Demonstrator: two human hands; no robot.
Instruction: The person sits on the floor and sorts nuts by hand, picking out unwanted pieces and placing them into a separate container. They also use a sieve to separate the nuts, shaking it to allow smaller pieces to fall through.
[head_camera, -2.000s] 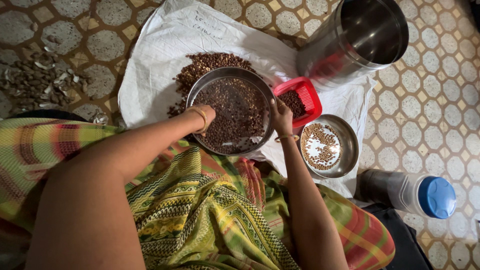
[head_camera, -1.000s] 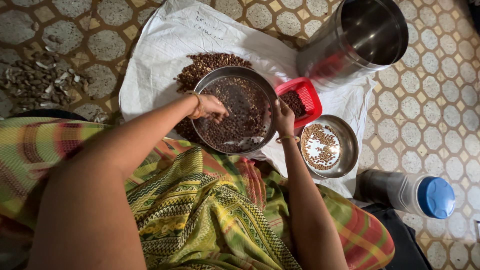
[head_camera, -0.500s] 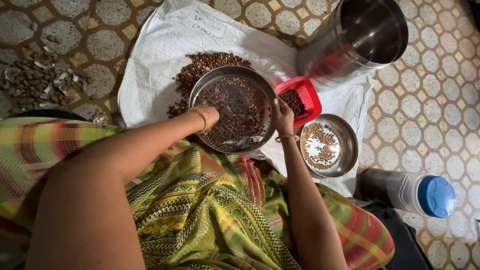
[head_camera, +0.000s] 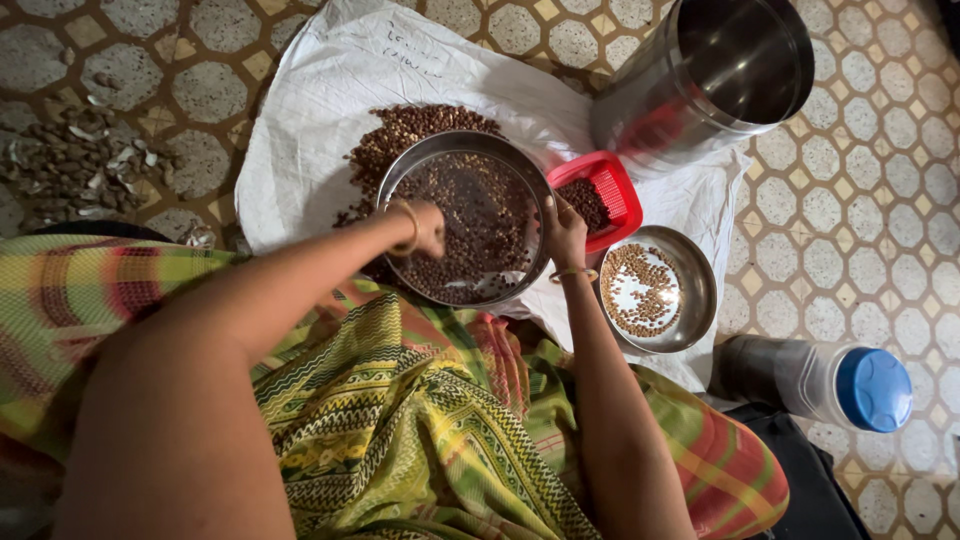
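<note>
Head view, looking straight down. Item: round steel sieve pan (head_camera: 465, 220) loaded with dark brown seeds, resting on a white cloth sheet (head_camera: 330, 80) over the patterned tile floor.

Left hand (head_camera: 428, 228), at the pan's 8 o'clock, fingers curled down into the seeds (whether it pinches any, I cannot tell).

Right hand (head_camera: 565, 235), at 3 o'clock, grasps the pan's rim.

Loose heap of brown seeds (head_camera: 400, 135) on the sheet at the pan's 11 o'clock, partly under it.

Small red plastic basket (head_camera: 600, 195) of seeds, touching the rim at 2 o'clock. Shallow steel bowl (head_camera: 655, 290) of paler seeds at 4 o'clock. Tall steel canister (head_camera: 715, 75) at 1 o'clock.

Risks, as judged: a tilt from the one-handed rim grip could tip seeds onto the sheet or lap; a wide sweep could flick seeds into the bowl, mixing the lots; a shove could upset the basket.
</note>
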